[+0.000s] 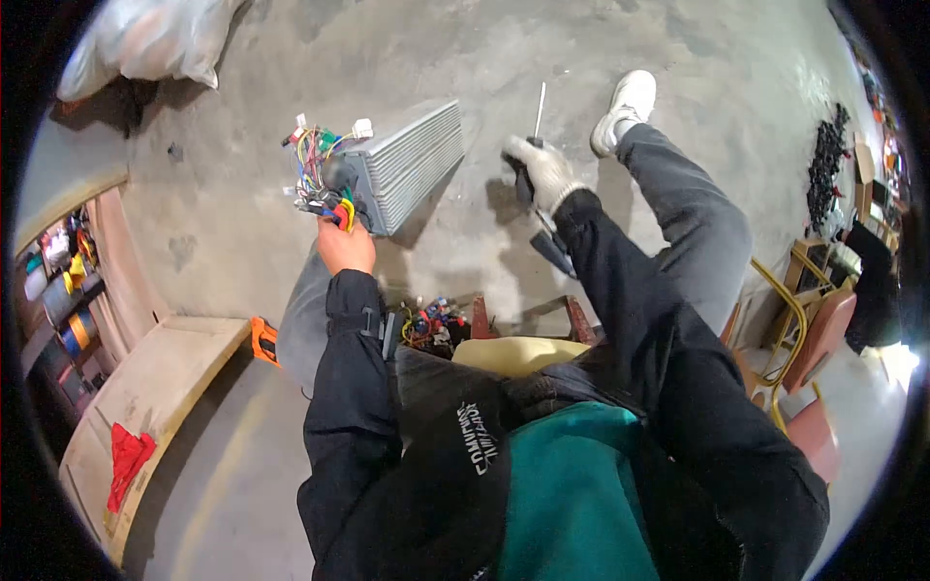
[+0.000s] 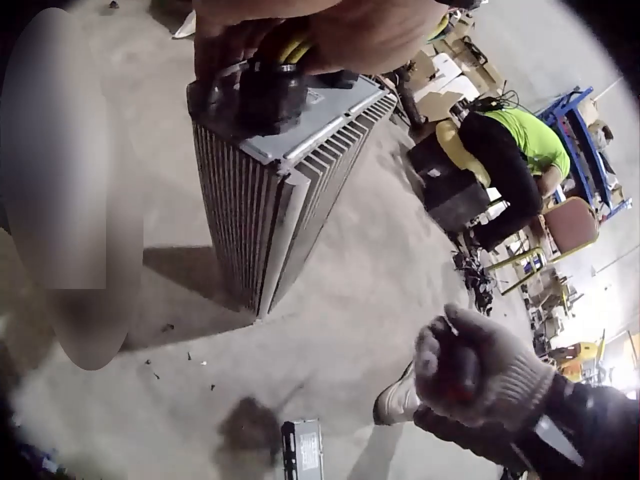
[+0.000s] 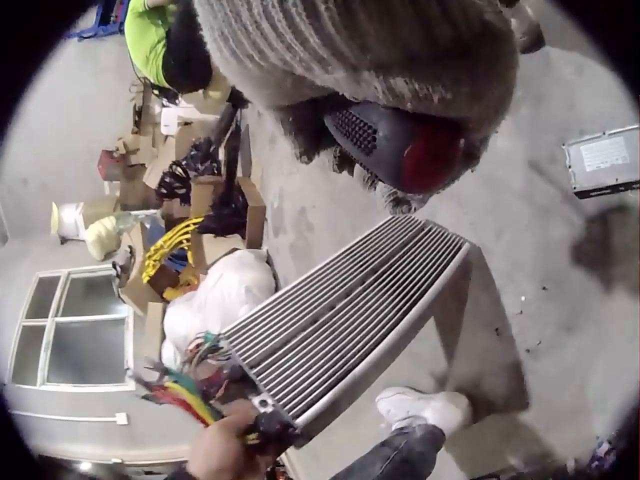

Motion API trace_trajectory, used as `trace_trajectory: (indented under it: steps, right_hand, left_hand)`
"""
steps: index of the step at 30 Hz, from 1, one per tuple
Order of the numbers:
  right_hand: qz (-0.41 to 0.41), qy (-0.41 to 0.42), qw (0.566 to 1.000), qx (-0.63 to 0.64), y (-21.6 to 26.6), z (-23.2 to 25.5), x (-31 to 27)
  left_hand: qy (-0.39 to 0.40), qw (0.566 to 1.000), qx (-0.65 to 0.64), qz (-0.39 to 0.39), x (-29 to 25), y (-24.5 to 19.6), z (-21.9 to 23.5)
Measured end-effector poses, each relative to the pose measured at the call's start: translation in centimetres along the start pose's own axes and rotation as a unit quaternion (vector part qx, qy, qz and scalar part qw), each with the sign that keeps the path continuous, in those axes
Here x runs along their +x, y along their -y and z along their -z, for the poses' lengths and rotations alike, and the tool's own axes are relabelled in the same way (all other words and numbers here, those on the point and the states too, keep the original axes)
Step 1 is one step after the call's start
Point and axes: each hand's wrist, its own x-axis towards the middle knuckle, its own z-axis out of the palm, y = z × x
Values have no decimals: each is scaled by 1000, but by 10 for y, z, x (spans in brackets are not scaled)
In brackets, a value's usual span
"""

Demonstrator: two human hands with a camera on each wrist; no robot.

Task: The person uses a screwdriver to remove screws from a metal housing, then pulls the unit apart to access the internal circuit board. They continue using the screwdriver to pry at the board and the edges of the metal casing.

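Note:
My bare left hand [image 1: 346, 248] grips the wired end of a long, finned metal controller [image 1: 417, 155]. Coloured wires [image 1: 315, 160] with white and green connectors spill from that end, and thick yellow and red cables run by the fingers. In the left wrist view the controller slants down toward the floor, its end plate under my fingers. To the right of it, apart from it, my gloved right hand [image 1: 547, 174] holds a screwdriver [image 1: 541, 108] by its handle, the long shaft pointing forward. The right wrist view shows the black and red handle [image 3: 430, 155] inside the curled glove.
A labelled metal box [image 3: 605, 162] lies on the concrete floor. A low wooden bench [image 1: 184, 353] with a red cloth [image 1: 128, 465] stands at left. Several loose wires and parts [image 1: 436, 324] lie by my seat [image 1: 518, 355]. Another person in a green shirt [image 2: 530, 140] sits farther off.

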Motion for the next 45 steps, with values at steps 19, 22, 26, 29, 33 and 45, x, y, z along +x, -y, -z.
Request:
trace_trajectory:
  steps: [19,22,26,29,33,45]
  right_hand:
    - [-61,130,990,-10,-56,-52,194]
    - [-26,138,990,31,-72,-51,219]
    - [-65,130,986,85,-49,-23,199]
    - [-66,135,989,14,18,22,150]
    - [-75,111,991,-23,102,60,67]
    - [103,-54,956,-269,189,84,-70]
  left_hand:
    - [-33,996,-24,-83,10,0,16]
    - [32,997,59,-28,12,-4,21]
    - [19,992,27,-125,20,20,8]
    - [54,952,-275,123,21,5,-3]
    - [187,844,-448,230,27,32,-47]
    - [335,759,-458,319,11,-22,-176]
